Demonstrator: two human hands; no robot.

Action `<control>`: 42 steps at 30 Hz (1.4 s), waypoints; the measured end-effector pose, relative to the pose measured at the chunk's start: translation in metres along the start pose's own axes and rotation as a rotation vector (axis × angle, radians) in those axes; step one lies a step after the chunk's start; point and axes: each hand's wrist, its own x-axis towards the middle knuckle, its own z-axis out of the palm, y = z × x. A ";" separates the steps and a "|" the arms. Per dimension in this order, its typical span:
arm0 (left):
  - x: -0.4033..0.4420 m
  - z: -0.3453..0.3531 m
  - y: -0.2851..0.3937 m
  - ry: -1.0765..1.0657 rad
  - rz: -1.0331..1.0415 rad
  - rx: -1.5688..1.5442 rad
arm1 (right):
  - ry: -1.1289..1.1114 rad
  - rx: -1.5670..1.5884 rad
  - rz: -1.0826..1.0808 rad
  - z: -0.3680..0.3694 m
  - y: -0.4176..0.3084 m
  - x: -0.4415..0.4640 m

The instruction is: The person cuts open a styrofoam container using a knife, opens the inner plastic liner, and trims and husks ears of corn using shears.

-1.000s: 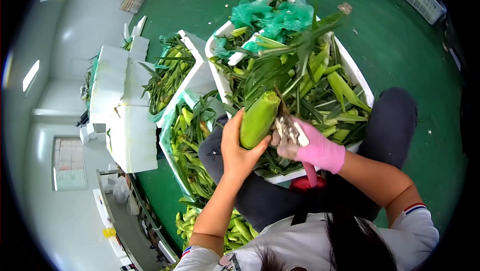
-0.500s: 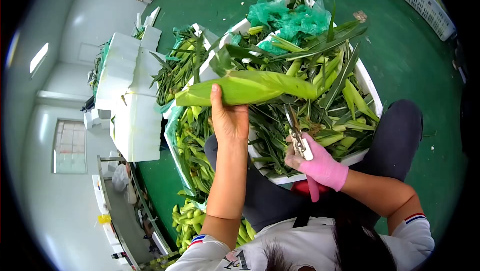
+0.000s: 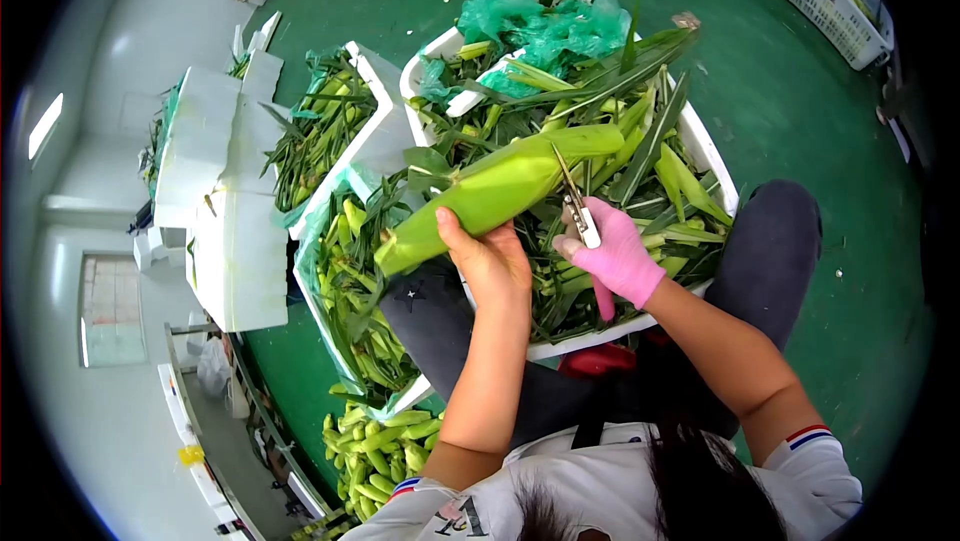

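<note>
Unshucked corn ear (image 3: pixel 490 191) being held tilted over a white bin (image 3: pixel 714 159) of leaves (image 3: pixel 560 293).
It's pinched near its lower end by the bare left hand (image 3: pixel 490 261); the shears (image 3: pixel 590 229) are gripped in the pink-gloved right hand (image 3: pixel 622 256), blades (image 3: pixel 569 179) overlapping the ear, though whether it's touched can't be told.

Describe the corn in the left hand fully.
The ear of corn is long and bright green, its smooth-looking husk closed, no kernels showing. One end is blunt; the other narrows into a husk tip. It slants partly over a white box of leaves, narrow end to the right. The left hand grips it nearer the blunt end; the shears overlap the husk, contact unclear.
</note>
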 end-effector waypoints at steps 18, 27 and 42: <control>0.006 -0.052 0.025 -0.095 -0.556 -0.385 | -0.189 0.785 0.564 0.000 -0.017 0.000; -0.012 -0.054 0.037 -0.098 -0.643 -0.125 | 0.168 0.498 0.177 -0.038 -0.016 0.014; -0.093 -0.255 0.198 0.198 -0.139 -0.464 | 0.587 -0.568 -0.300 -0.064 -0.013 0.024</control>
